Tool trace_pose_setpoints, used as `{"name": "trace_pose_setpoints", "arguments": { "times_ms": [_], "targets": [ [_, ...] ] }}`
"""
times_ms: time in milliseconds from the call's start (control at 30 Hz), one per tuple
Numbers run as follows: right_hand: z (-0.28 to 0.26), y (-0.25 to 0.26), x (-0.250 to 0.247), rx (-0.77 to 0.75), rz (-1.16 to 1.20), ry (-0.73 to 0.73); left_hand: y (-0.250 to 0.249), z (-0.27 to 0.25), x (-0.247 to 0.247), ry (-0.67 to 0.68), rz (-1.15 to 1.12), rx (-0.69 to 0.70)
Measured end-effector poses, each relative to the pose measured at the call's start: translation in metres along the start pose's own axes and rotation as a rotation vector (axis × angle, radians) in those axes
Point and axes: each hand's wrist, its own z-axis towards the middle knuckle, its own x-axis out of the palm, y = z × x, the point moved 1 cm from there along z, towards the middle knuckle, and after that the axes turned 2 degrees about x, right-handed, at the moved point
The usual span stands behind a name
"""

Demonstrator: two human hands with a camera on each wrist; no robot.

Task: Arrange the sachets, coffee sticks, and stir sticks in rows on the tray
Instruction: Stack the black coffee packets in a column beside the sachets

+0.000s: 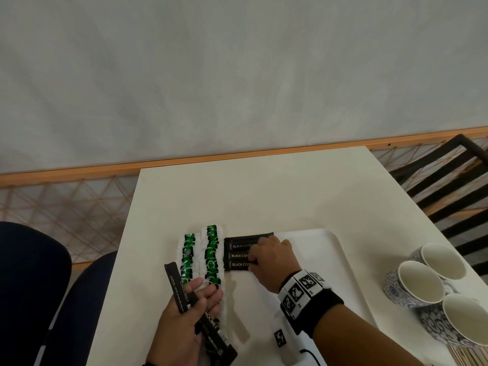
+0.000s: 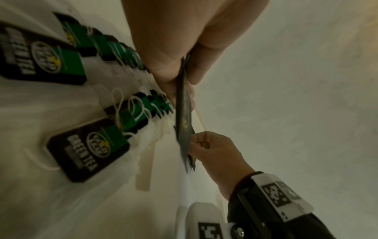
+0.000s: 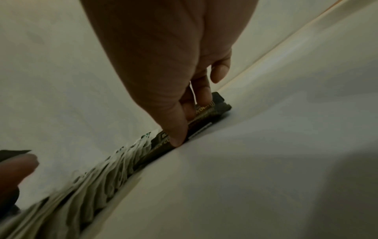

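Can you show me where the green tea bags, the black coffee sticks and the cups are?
Green-and-black tea bag sachets [image 1: 211, 253]: head view, middle of the right row.
Black coffee sticks marked BLACK COFFEE [image 1: 237, 255]: head view, printed face of the middle stick.
White cups with blue patterned outsides [image 1: 420, 282]: head view, inside of the nearest-left cup.

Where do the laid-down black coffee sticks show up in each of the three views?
Head: black coffee sticks lie centre, stacked in a column under the right hand.
Left wrist: only their edge shows, lower centre, by the right hand.
Right wrist: centre, under the fingers.
Shared landmark: the green tea sachets beside them.
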Motion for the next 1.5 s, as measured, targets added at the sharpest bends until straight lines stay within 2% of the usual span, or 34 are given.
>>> {"name": "trace_pose_setpoints", "arguments": {
  "times_ms": [633, 800, 867, 967, 1100, 1167, 1300, 1400, 1500],
  "targets": [
    [0.012, -0.001, -0.004, -0.046, -0.09, -0.041, 0.003, 0.002, -0.003, -0.015, 0.012, -0.026],
    [0.006, 0.0, -0.004, -0.04, -0.027, -0.074, -0.002, 0.0, 0.0, 0.051, -0.09, -0.092],
    [0.0, 0.001, -0.006, -0.038, 0.04, -0.072, -0.004, -0.001, 0.003, 0.082, -0.114, -0.099],
    [-0.012, 0.01, -0.017, -0.058, 0.362, -0.02, -0.002, 0.001, 0.006, 0.107, -0.125, -0.088],
    [-0.035, 0.028, -0.028, -0.064, 0.732, 0.301, 0.0, 0.007, 0.008, 0.144, -0.179, -0.059],
    [-0.043, 0.033, -0.03, -0.039, 0.838, 0.389, 0.002, 0.007, 0.008, 0.193, -0.205, -0.03],
    [-0.052, 0.039, -0.029, -0.039, 0.818, 0.409, 0.008, 0.005, 0.012, 0.246, -0.201, -0.012],
    [-0.054, 0.038, -0.027, -0.024, 0.81, 0.391, 0.007, 0.004, 0.015, 0.202, -0.212, -0.024],
    [-0.052, 0.031, -0.028, -0.007, 0.746, 0.295, 0.005, 0.004, 0.014, 0.138, -0.119, -0.017]
  ]
}}
